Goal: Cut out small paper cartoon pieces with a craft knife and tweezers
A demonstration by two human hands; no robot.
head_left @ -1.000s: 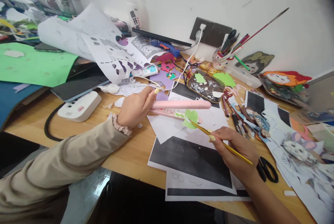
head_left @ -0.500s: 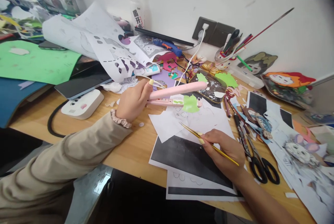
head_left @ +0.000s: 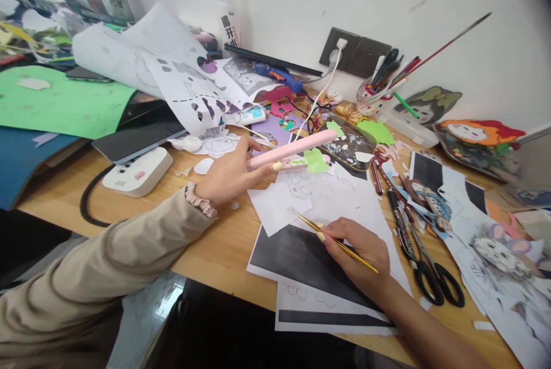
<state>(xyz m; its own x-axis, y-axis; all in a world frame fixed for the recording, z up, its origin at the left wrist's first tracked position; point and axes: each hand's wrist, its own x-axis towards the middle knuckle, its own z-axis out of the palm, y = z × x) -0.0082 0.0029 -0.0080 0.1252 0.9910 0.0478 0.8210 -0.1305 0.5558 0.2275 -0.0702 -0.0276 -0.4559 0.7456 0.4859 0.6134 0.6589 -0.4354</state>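
Observation:
My left hand [head_left: 232,177] is closed around the handle end of a pink hair straightener [head_left: 297,148], its thumb lying along the lower arm. The straightener's two arms stand slightly apart. A light green cut-out piece [head_left: 316,160] rests on the lower arm near the tip, and small green bits show on the plate beside it. In my right hand [head_left: 359,248] is a pair of gold tweezers [head_left: 303,218], pinched between thumb and fingers. The tweezer tips point left, over white paper [head_left: 275,211] with pencil drawings, below the straightener and apart from it.
Black-handled scissors [head_left: 437,280] and a black marker [head_left: 398,220] lie right of my right hand. A dark tray [head_left: 348,148] with scraps sits behind the straightener. Further back are a blue glue gun [head_left: 279,76] and a pen cup [head_left: 370,93]. A white box-shaped device [head_left: 138,174] stands left.
My left thumb has come down along the straightener's lower arm, and the two arms are closer together. My right hand and the tweezers have shifted left and slightly down.

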